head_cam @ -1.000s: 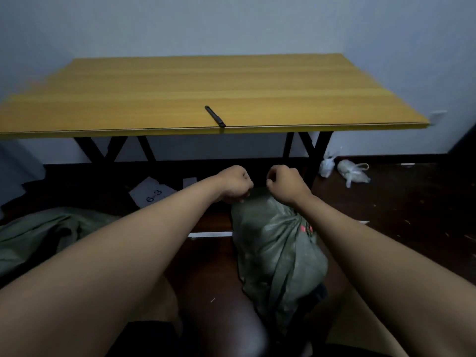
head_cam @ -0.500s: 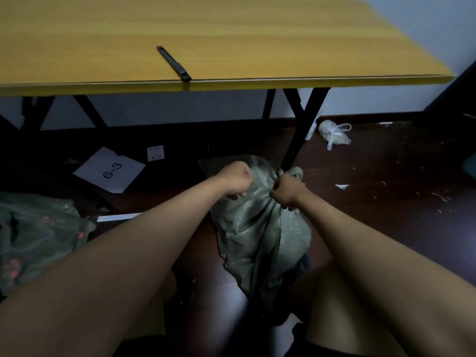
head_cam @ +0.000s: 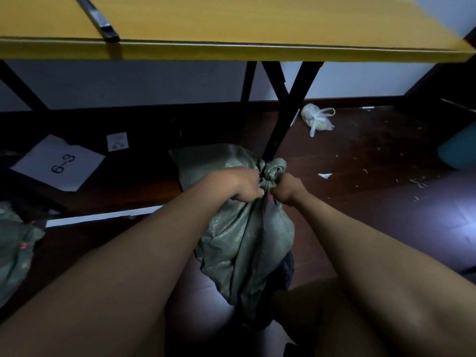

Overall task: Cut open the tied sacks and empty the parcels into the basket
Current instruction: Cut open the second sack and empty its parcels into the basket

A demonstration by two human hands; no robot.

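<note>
A grey-green woven sack (head_cam: 242,243) stands on the dark floor in front of me, its neck twisted into a knot (head_cam: 273,170) at the top. My left hand (head_cam: 240,184) grips the gathered cloth just left of the knot. My right hand (head_cam: 287,188) grips it on the right, fingers curled under. A black utility knife (head_cam: 101,21) lies on the yellow table (head_cam: 257,50), its tip at the front edge. No basket shows in the view.
Black table legs (head_cam: 286,109) cross right behind the sack. A second green sack (head_cam: 15,246) lies at the left edge. A paper marked 6-3 (head_cam: 60,163), a tied white plastic bag (head_cam: 316,119) and small scraps lie on the floor.
The view has dropped and closed in, so the table edge now sits at the top. Both hands have stayed on the sack's neck and pulled the knot out into sight.
</note>
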